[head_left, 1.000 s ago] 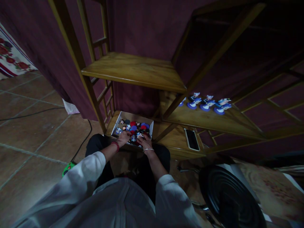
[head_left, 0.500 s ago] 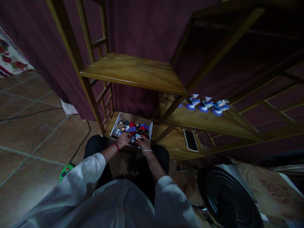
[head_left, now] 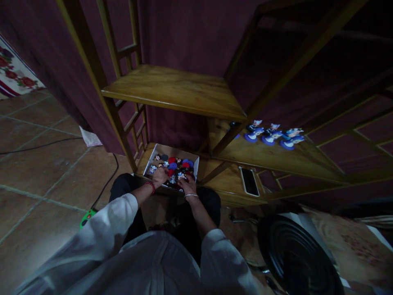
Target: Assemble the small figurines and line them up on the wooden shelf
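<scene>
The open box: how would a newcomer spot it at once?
Start at the wooden shelf unit. On its low board, under left hand and right hand, sits the open box. Unlike the white-rimmed dark slab to its right, it holds small red and blue pieces.

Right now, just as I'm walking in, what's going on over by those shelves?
A person is working with both hands in an open box of small figures and coloured discs on a low wooden shelf. The left hand and right hand reach in from the near side; whether either grips a piece is too small to tell. To the right, figures on blue-purple bases stand in a row one shelf up, and a white-edged dark device lies below them.
</scene>
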